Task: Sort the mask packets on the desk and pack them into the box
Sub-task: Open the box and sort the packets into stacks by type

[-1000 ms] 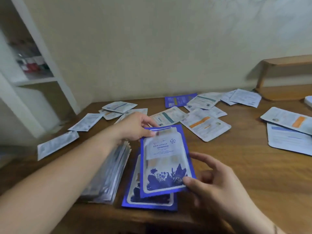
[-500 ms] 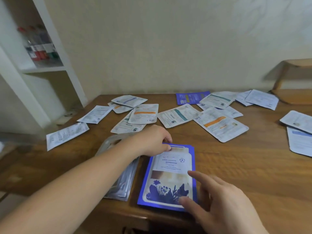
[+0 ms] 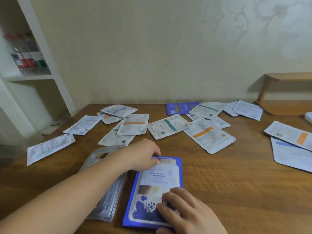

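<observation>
Where a second earlier the blue packet (image 3: 157, 188) was held in the air, it now lay flat on the desk (image 3: 228, 183), near the front edge beside the silver stack (image 3: 108, 196). Left hand (image 3: 143, 155) had come down at its top edge, fingers curled over the packet's upper corner, touching it. Right hand (image 3: 187, 211) rested on the lower end, fingers fairly straight and pressing down. Blue border, white label, dark flower print at the bottom. White packets (image 3: 168, 125) lay scattered behind.
</observation>
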Available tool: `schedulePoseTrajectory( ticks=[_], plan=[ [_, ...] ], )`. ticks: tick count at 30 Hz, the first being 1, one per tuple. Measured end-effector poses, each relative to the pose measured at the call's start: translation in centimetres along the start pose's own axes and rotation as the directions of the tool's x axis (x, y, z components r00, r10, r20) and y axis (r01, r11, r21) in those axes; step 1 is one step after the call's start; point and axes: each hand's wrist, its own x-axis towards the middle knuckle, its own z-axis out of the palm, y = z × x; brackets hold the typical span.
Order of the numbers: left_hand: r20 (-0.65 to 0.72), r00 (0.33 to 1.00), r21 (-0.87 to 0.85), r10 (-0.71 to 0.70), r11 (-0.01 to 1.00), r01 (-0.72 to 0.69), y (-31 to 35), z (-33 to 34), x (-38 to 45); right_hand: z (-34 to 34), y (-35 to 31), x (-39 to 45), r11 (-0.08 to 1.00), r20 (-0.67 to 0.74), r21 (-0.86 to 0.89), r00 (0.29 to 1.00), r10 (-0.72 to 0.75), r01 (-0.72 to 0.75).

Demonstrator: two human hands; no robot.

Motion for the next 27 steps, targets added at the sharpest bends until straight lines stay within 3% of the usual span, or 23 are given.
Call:
schedulePoseTrajectory(
  ticks=[5,8,12,16,19,23,27],
  plan=[
    [-0.06,0.998,-0.034,-0.01,0.999,0.008,0.4,-2.6,2.5,-1.4,3.2,1.5,0.999,-0.036,-0.034,0.999,-0.001,0.0],
    [-0.035,0.999,0.016,0.025,1.0,-0.024,0.7,-3.4,5.9,-3.8,7.6,4.3,0.986,0.099,-0.073,0.982,0.159,-0.152],
    [0.061,0.996,0.1,-0.064,0.993,0.058,-0.1,-2.7,10.4,-3.7,16.2,8.3,0.89,0.278,-0.222,0.849,0.45,-0.399],
    [0.122,0.976,0.1,-0.179,0.981,0.167,-3.8,-1.7,12.7,-1.2,24.0,10.6,0.793,0.318,-0.24,0.727,0.609,-0.56],
    [0.144,0.967,0.059,-0.209,0.978,0.202,-6.9,-1.7,13.1,0.5,26.9,10.7,0.786,0.424,-0.258,0.665,0.615,-0.562],
    [0.153,0.963,0.063,-0.222,0.975,0.214,-9.8,-2.9,14.1,-0.1,27.1,7.2,0.811,0.441,-0.237,0.685,0.58,-0.535],
    [0.005,0.982,0.069,-0.188,0.98,0.187,-8.9,-4.6,17.8,-4.1,25.6,2.1,0.873,0.498,-0.216,0.72,0.483,-0.437]
  ],
)
